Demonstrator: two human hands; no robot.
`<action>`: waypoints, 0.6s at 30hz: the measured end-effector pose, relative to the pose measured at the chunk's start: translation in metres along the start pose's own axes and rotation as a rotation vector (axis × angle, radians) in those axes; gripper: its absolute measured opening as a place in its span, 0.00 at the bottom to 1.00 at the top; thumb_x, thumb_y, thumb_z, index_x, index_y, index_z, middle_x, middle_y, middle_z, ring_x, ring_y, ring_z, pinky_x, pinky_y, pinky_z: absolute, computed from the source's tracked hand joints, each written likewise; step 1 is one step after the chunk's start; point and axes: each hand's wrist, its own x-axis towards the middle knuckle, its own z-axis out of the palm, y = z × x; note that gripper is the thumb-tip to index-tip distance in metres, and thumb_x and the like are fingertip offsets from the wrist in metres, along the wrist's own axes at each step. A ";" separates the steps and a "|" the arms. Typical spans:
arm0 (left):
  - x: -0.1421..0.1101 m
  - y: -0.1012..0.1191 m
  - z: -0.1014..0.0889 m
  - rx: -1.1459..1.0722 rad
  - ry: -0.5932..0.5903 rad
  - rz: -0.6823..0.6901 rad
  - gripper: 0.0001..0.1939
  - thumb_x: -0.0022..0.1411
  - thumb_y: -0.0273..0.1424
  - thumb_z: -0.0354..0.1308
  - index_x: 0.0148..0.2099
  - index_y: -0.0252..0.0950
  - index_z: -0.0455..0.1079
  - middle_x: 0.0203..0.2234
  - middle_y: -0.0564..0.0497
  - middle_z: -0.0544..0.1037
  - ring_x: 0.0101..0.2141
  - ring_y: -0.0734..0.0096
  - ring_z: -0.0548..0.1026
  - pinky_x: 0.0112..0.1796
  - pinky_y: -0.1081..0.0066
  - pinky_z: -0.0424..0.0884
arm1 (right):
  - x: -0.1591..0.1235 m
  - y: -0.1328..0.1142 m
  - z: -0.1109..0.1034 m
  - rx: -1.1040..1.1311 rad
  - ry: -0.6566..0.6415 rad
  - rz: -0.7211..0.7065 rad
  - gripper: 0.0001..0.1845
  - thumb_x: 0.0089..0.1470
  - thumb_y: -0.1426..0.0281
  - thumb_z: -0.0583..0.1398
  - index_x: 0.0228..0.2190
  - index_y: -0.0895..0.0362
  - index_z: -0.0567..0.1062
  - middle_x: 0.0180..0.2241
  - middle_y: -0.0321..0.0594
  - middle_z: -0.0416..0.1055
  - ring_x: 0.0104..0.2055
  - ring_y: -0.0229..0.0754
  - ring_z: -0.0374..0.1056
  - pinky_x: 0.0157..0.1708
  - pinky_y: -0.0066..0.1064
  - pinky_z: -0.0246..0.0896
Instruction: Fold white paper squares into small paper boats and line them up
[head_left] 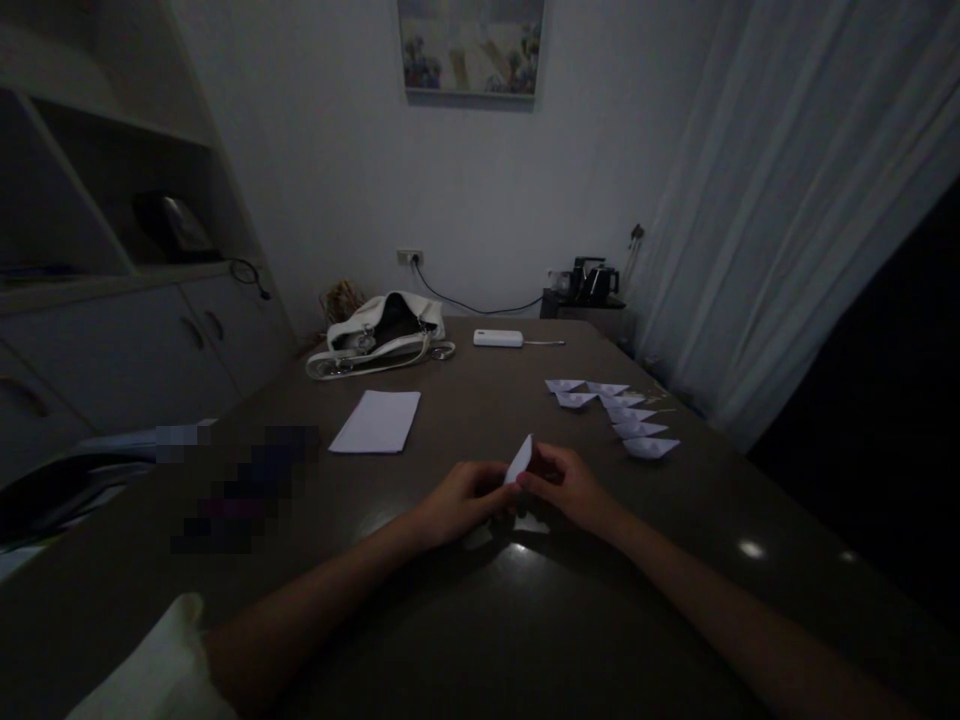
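A small folded piece of white paper (519, 460) is held just above the dark table, tilted with one corner pointing up. My left hand (466, 498) grips its left side between thumb and fingers. From the right, my right hand (568, 485) pinches the same paper, its thumb near the lower edge. The fingers behind the paper are partly hidden. To the right, several folded paper boats (651, 448) stand in a loose group. A stack of white paper sheets (376, 422) lies to the left, beyond my left hand.
A white handbag (390, 335) sits at the table's far left, with a white power bank (498, 338) and short cable to its right. A blurred-out dark item (255, 490) lies on the left. Behind are a kettle (598, 283) and a curtain (765, 200).
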 end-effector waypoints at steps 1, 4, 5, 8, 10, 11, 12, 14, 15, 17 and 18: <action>0.000 0.000 0.000 -0.018 -0.008 -0.003 0.17 0.62 0.40 0.52 0.41 0.30 0.69 0.27 0.50 0.74 0.27 0.73 0.69 0.31 0.74 0.65 | 0.000 -0.001 0.000 0.009 -0.003 0.001 0.16 0.50 0.59 0.61 0.33 0.60 0.71 0.30 0.40 0.71 0.31 0.39 0.67 0.31 0.29 0.62; 0.000 0.000 0.000 -0.069 -0.026 -0.020 0.17 0.62 0.40 0.52 0.41 0.30 0.69 0.28 0.50 0.73 0.27 0.73 0.69 0.31 0.73 0.65 | -0.001 -0.002 0.000 0.043 -0.010 -0.002 0.16 0.50 0.59 0.62 0.33 0.59 0.71 0.30 0.40 0.71 0.31 0.39 0.68 0.32 0.30 0.62; 0.000 0.000 0.000 -0.082 -0.029 -0.028 0.17 0.62 0.40 0.52 0.42 0.30 0.69 0.28 0.49 0.73 0.27 0.73 0.69 0.31 0.73 0.64 | -0.001 -0.002 0.000 0.050 -0.014 -0.001 0.16 0.50 0.59 0.61 0.34 0.59 0.70 0.30 0.40 0.71 0.31 0.39 0.68 0.31 0.30 0.62; -0.001 0.001 0.000 -0.114 -0.031 -0.044 0.17 0.62 0.40 0.52 0.42 0.30 0.69 0.28 0.50 0.73 0.27 0.73 0.69 0.31 0.73 0.64 | -0.001 -0.002 0.000 0.048 -0.024 0.014 0.17 0.50 0.58 0.61 0.34 0.59 0.70 0.31 0.40 0.71 0.32 0.40 0.68 0.31 0.30 0.62; -0.001 0.002 0.000 -0.128 -0.031 -0.046 0.17 0.62 0.41 0.53 0.42 0.30 0.69 0.28 0.50 0.73 0.27 0.73 0.69 0.31 0.73 0.64 | -0.001 -0.002 0.000 0.038 -0.024 0.020 0.18 0.50 0.57 0.61 0.34 0.59 0.70 0.31 0.41 0.71 0.32 0.40 0.68 0.31 0.30 0.62; -0.001 0.002 0.001 -0.131 -0.032 -0.046 0.18 0.61 0.41 0.53 0.42 0.30 0.69 0.28 0.50 0.73 0.27 0.73 0.69 0.31 0.73 0.64 | -0.001 -0.001 0.000 0.032 -0.023 0.019 0.18 0.50 0.57 0.61 0.34 0.59 0.70 0.31 0.40 0.71 0.32 0.40 0.67 0.31 0.30 0.62; -0.001 0.002 0.001 -0.132 -0.032 -0.046 0.18 0.61 0.41 0.53 0.42 0.30 0.70 0.28 0.50 0.73 0.27 0.73 0.69 0.31 0.73 0.64 | -0.001 -0.001 0.000 0.031 -0.023 0.015 0.18 0.50 0.56 0.61 0.34 0.59 0.70 0.31 0.40 0.71 0.31 0.40 0.67 0.31 0.29 0.62; -0.001 0.002 0.001 -0.132 -0.031 -0.042 0.18 0.61 0.41 0.53 0.42 0.30 0.70 0.28 0.49 0.73 0.27 0.73 0.68 0.31 0.73 0.64 | -0.001 -0.001 0.000 0.035 -0.026 0.004 0.19 0.50 0.56 0.61 0.33 0.60 0.70 0.30 0.40 0.71 0.31 0.39 0.67 0.30 0.29 0.61; -0.001 0.002 0.001 -0.130 -0.033 -0.038 0.18 0.61 0.41 0.53 0.43 0.30 0.70 0.28 0.49 0.73 0.27 0.73 0.68 0.31 0.73 0.64 | -0.001 -0.001 0.000 0.038 -0.028 0.002 0.19 0.50 0.56 0.61 0.33 0.60 0.70 0.30 0.40 0.71 0.30 0.39 0.67 0.30 0.29 0.61; -0.001 0.002 0.001 -0.127 -0.042 -0.028 0.18 0.62 0.41 0.52 0.43 0.30 0.70 0.29 0.49 0.73 0.28 0.72 0.68 0.31 0.73 0.64 | -0.001 -0.001 0.001 0.033 -0.031 0.006 0.19 0.50 0.56 0.61 0.33 0.60 0.70 0.30 0.40 0.71 0.30 0.39 0.67 0.30 0.29 0.61; -0.002 0.002 0.001 -0.128 -0.048 -0.020 0.18 0.62 0.41 0.52 0.43 0.30 0.70 0.29 0.49 0.73 0.28 0.72 0.68 0.31 0.73 0.64 | -0.001 -0.001 0.001 0.030 -0.033 0.008 0.19 0.50 0.56 0.61 0.33 0.60 0.70 0.30 0.40 0.71 0.30 0.39 0.67 0.29 0.29 0.61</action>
